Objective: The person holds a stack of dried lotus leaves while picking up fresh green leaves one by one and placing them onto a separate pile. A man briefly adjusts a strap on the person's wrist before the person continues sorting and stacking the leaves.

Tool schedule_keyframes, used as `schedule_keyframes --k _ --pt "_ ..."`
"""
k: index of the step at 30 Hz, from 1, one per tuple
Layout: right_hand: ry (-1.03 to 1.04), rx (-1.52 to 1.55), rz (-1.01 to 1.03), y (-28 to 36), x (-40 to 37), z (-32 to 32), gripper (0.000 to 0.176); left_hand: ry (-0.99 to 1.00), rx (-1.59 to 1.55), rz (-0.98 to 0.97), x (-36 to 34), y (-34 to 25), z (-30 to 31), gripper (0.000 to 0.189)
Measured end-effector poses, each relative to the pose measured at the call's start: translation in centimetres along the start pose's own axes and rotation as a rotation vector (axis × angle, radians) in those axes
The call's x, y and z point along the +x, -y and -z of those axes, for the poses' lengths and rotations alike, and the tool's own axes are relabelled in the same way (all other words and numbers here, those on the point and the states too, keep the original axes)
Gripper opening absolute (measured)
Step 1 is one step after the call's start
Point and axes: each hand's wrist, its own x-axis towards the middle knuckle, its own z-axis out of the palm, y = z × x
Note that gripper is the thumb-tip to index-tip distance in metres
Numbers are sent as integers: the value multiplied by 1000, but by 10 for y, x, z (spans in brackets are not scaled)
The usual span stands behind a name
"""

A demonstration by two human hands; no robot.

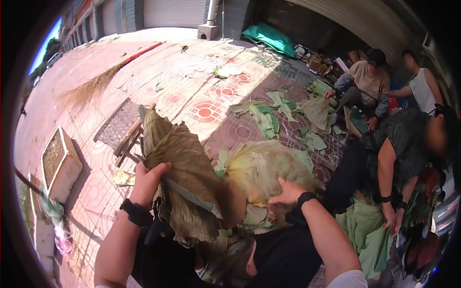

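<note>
Brown leaf bundle (185, 158), held in the person's left hand (146, 180); tearing risk noted.
Dry edges may crack under a tighter thumb. Right hand (288, 191), fingers parted, lies at a pale leaf pile (269, 165) by the paving's (161, 69) near edge; one-sided pressure could scatter it. Counted: one held bundle, one pale pile, one broom (98, 82), one woven stool (116, 124), two planters (62, 185) toward the left edge, three other people (374, 84). Loose leaves overlap; total undeterminable.
</note>
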Motion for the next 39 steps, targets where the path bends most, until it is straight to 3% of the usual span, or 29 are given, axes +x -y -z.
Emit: schedule_keyframes --k 4,10,13,14,20,23,24,27,30,33,34,35,37,39 --pt "4 141 55 -9 -4 5 99 16 2 6 2 -1 0 31" --pt "-146 682 139 -45 -16 -3 61 22 14 54 4 -1 3 36" --pt "-411 602 44 -57 -29 5 44 62 -5 35 5 3 4 36" --pt "-552 710 74 -60 -39 5 31 47 -12 19 4 2 2 33" --pt "-975 1504 294 -97 -81 21 22 -35 9 31 -6 -9 -11 33" --pt "-1005 1658 224 -113 -94 14 23 -8 -1 30 -8 -9 -16 33" --pt "-954 1579 123 -125 -93 6 24 0 -3 32 -9 -10 -18 33" --pt "-911 1542 121 -136 -97 -4 28 -57 15 20 -10 -7 -25 32" --pt "-835 1679 288 -123 -117 5 28 56 7 -48 -2 5 -24 29" --pt "-708 1768 348 -120 -124 4 28 50 -121 -8 -15 -7 -36 27" --pt "-693 1743 341 -121 -128 5 28 130 -188 66 -22 -19 -40 25" --pt "-632 1729 377 -117 -127 7 27 153 -214 4 -12 -4 -37 23" --pt "-562 1712 511 -106 -122 7 31 12 -3 -96 8 30 -32 29" --pt "-498 1660 597 -109 -107 6 35 16 63 -177 25 53 -34 40"
